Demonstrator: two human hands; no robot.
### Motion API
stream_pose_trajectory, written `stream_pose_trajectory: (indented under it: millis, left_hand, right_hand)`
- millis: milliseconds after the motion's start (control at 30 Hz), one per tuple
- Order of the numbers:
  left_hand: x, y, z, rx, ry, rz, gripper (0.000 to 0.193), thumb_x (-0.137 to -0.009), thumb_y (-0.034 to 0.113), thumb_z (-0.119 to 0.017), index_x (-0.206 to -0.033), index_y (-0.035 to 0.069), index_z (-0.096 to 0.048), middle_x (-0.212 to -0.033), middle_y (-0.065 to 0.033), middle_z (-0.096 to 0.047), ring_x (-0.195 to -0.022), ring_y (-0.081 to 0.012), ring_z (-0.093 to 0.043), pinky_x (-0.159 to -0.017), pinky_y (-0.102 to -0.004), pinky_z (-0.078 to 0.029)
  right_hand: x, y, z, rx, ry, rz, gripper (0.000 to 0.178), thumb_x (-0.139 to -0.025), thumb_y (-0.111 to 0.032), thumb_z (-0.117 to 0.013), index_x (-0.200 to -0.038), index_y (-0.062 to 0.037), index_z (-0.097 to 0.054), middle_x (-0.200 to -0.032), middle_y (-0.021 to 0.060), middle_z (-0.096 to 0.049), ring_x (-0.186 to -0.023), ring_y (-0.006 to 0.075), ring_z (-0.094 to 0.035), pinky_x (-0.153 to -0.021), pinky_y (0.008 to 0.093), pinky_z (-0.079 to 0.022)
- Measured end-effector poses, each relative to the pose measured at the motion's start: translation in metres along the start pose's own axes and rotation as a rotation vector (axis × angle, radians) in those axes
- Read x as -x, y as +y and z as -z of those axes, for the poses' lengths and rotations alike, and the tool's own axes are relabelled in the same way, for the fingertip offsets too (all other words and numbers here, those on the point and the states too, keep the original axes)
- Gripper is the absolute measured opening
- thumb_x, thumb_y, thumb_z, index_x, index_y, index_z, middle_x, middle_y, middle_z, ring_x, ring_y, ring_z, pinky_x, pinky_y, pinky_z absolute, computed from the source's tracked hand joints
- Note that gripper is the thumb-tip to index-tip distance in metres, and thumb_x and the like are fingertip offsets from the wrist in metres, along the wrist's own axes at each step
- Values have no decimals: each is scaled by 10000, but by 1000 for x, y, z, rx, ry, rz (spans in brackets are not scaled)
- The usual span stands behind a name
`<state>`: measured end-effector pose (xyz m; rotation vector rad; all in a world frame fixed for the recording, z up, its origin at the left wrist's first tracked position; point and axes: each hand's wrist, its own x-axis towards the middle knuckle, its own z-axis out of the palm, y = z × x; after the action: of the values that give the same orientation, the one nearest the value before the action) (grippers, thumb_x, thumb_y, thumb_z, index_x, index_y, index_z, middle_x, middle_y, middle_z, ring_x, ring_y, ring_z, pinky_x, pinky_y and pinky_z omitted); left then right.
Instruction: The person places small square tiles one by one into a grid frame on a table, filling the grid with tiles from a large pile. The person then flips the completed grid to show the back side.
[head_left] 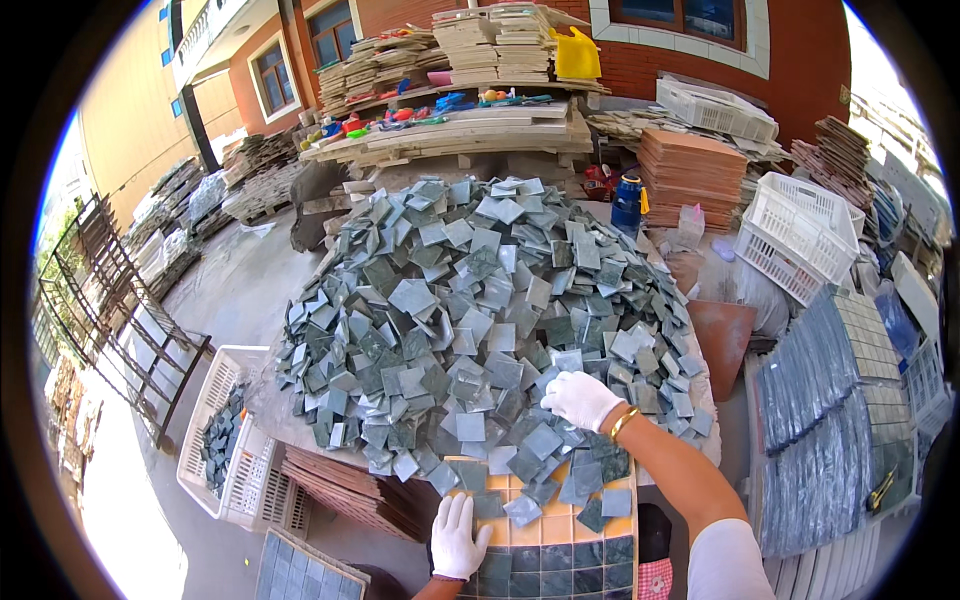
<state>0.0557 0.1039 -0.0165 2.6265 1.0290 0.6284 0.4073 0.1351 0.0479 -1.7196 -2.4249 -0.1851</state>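
Right hand (580, 400) (white glove) lies flat on the near edge of the tile pile (470, 300), fingers spread, pinching nothing I can see. Left hand (456, 538) presses flat on the left edge of the grid tray (560, 545), grip spread too. Loose tiles (545, 470) spill onto the half-filled tray. Risk: raking too hard slides the heap off the surface (262, 400) toward the white crate (235, 470) below; chipped edges could cut gloves.
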Motion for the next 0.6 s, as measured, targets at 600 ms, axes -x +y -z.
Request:
stream_pose_trajectory:
  millis: [600]
  left_hand:
    - [5, -5, 2, 52, 49, 34, 566, -778, 264, -679, -1251, -12, -533, -1316, -160, -521, -1279, -349, -438, -1031, -435, -381]
  right_hand:
    - [9, -1, 53, -837, 33, -748, 196, -888, -206, -604, -915, -13, -586, -825, 102, -597, -784, 206, -599, -695, 356, -526]
